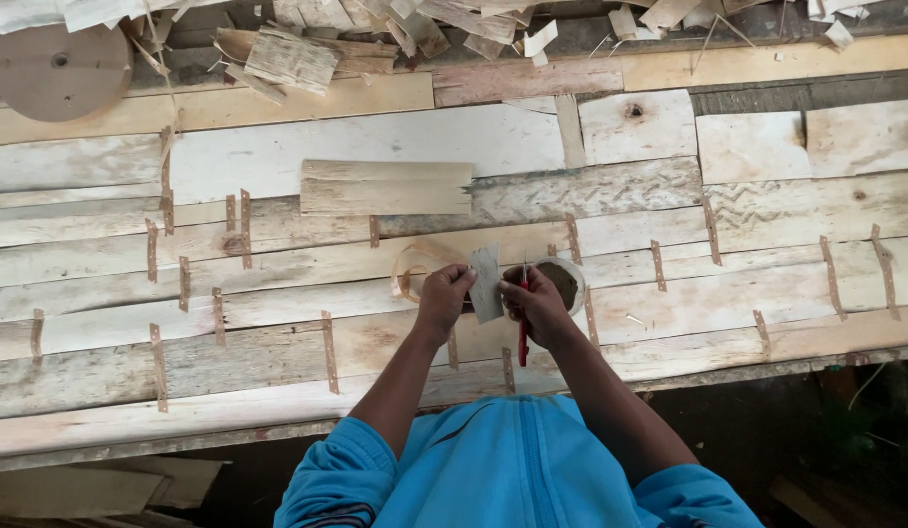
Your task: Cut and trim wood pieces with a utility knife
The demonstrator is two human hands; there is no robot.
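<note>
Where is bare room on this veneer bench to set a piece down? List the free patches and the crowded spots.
Free: the pale veneer sheet between the stacked strips and the scrap heap; the right planks beyond the tape roll. Crowded: the back edge, and around the left hand and right hand holding a veneer piece.

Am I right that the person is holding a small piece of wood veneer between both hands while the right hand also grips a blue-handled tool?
Not quite: the head view shows the tool in the right hand has a red handle, not blue. The rest stands: both it and the left hand hold the small veneer piece.
</note>
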